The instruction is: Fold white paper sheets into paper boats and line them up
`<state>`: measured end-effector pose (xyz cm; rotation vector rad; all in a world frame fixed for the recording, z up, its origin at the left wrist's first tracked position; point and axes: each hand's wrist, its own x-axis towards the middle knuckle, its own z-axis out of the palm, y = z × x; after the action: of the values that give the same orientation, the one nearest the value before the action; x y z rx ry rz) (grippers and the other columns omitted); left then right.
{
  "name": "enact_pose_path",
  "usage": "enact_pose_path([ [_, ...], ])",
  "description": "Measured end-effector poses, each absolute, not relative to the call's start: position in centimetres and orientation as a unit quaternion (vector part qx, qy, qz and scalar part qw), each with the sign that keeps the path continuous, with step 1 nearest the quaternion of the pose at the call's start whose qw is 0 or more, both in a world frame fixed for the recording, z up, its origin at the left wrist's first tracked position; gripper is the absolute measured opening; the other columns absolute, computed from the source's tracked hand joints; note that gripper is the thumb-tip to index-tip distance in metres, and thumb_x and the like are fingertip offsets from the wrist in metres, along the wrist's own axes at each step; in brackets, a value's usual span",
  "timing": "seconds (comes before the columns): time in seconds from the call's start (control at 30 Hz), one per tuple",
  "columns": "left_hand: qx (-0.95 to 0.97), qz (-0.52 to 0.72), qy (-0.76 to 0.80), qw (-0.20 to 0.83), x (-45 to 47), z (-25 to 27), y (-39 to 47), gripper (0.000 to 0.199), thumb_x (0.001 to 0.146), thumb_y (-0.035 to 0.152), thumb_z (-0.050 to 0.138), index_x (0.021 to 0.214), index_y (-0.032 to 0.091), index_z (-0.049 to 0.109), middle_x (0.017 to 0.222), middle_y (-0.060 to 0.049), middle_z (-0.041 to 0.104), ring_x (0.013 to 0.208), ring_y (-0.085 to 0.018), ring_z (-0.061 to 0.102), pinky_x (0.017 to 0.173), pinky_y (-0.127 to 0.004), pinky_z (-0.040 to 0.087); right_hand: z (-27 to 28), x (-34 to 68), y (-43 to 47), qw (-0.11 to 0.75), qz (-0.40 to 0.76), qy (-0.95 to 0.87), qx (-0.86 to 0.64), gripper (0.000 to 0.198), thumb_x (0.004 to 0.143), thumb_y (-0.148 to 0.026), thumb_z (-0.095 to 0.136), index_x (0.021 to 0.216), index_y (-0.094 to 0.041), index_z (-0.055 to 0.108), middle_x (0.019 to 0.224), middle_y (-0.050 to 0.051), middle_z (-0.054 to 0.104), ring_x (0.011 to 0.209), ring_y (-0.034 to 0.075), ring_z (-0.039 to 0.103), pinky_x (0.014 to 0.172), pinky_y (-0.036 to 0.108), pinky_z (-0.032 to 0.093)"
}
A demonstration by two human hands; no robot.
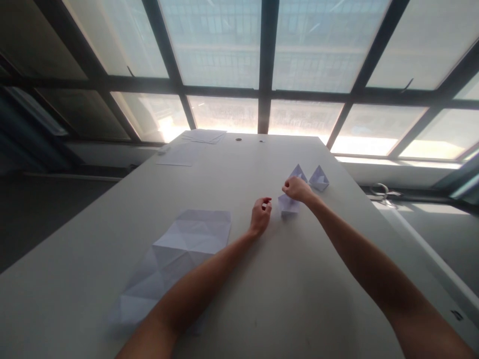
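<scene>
My right hand (297, 189) is closed over a folded white paper boat (288, 206), its fingers pinched at the boat's upper part and partly covering it. Just left of that boat, my left hand (260, 217) hovers at or rests on the table, fingers loosely curled with a small gap between them. I see no object in it. Beyond the right hand stands a second paper boat (298, 171) with a pointed peak, its lower part hidden by the hand. To its right is a third paper boat (319, 178), upright.
A large creased sheet of paper (175, 254) lies under and left of my left forearm. Flat sheets (178, 154) lie at the table's far left. The white table (254, 299) reaches toward the windows (224, 114). A roll-like object (379, 189) sits beyond its right edge.
</scene>
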<state>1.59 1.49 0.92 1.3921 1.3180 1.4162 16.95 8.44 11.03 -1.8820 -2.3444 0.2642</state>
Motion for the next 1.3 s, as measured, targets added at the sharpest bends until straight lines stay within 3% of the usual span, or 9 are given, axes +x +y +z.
enact_pose_path([
  [0.13,0.628,0.521,0.483,0.318,2.1,1.0,1.1,0.023,0.091,0.028,0.055,0.107,0.018,0.068,0.101,-0.006,0.059,0.071,-0.011,0.056,0.07,-0.025,0.049,11.1,20.5,8.1,0.085,0.096,-0.789,-0.601,0.021,0.086,-0.021,0.056,0.096,-0.017,0.075,0.089,0.007,0.075,0.078,0.017,0.067,0.068,0.022,0.044],
  [0.3,0.65,0.504,0.483,0.3,2.3,0.8,1.0,0.026,0.086,0.013,0.055,0.109,0.017,0.065,0.1,-0.005,0.057,0.066,-0.009,0.054,0.07,-0.026,0.049,10.8,22.2,6.5,0.042,0.072,-0.833,-0.548,0.028,0.087,-0.014,0.054,0.105,-0.022,0.073,0.093,0.005,0.075,0.086,0.019,0.068,0.074,0.023,0.044],
  [0.57,0.587,0.542,0.514,0.313,1.8,0.9,1.3,0.029,0.082,0.007,0.051,0.108,0.015,0.062,0.097,-0.006,0.061,0.071,-0.012,0.056,0.071,-0.027,0.049,10.2,21.1,6.3,-0.006,-0.006,-0.876,-0.482,0.032,0.091,-0.021,0.057,0.121,-0.025,0.067,0.117,0.008,0.071,0.1,0.024,0.067,0.079,0.028,0.046],
  [0.67,0.565,0.551,0.52,0.326,1.6,0.8,1.5,0.029,0.081,0.008,0.051,0.107,0.015,0.062,0.097,-0.005,0.062,0.072,-0.013,0.055,0.071,-0.027,0.048,10.4,20.5,6.6,-0.015,-0.024,-0.884,-0.467,0.028,0.092,-0.021,0.056,0.117,-0.023,0.07,0.114,0.01,0.072,0.098,0.024,0.067,0.077,0.027,0.045],
  [0.83,0.536,0.568,0.519,0.348,1.5,0.6,1.6,0.029,0.081,0.009,0.051,0.106,0.016,0.062,0.095,-0.005,0.062,0.07,-0.012,0.055,0.067,-0.025,0.047,10.9,19.8,6.9,-0.049,-0.035,-0.891,-0.45,0.022,0.092,-0.02,0.052,0.093,-0.019,0.074,0.099,0.011,0.074,0.091,0.022,0.067,0.073,0.026,0.042],
  [1.07,0.525,0.6,0.517,0.313,1.6,0.8,1.4,0.022,0.085,0.014,0.053,0.105,0.016,0.061,0.097,-0.005,0.06,0.075,-0.012,0.056,0.07,-0.025,0.048,10.9,19.7,6.7,-0.037,-0.042,-0.88,-0.471,0.022,0.09,-0.025,0.054,0.089,-0.019,0.075,0.091,0.011,0.075,0.084,0.023,0.068,0.071,0.027,0.042],
  [1.3,0.578,0.564,0.485,0.336,2.0,0.8,1.2,0.044,0.089,0.024,0.06,0.132,0.022,0.055,0.112,-0.008,0.055,0.076,-0.011,0.06,0.063,-0.022,0.052,9.9,19.5,4.8,-0.035,-0.032,-0.867,-0.496,0.02,0.09,-0.024,0.055,0.09,-0.019,0.074,0.093,0.011,0.075,0.085,0.023,0.07,0.073,0.026,0.045],
])
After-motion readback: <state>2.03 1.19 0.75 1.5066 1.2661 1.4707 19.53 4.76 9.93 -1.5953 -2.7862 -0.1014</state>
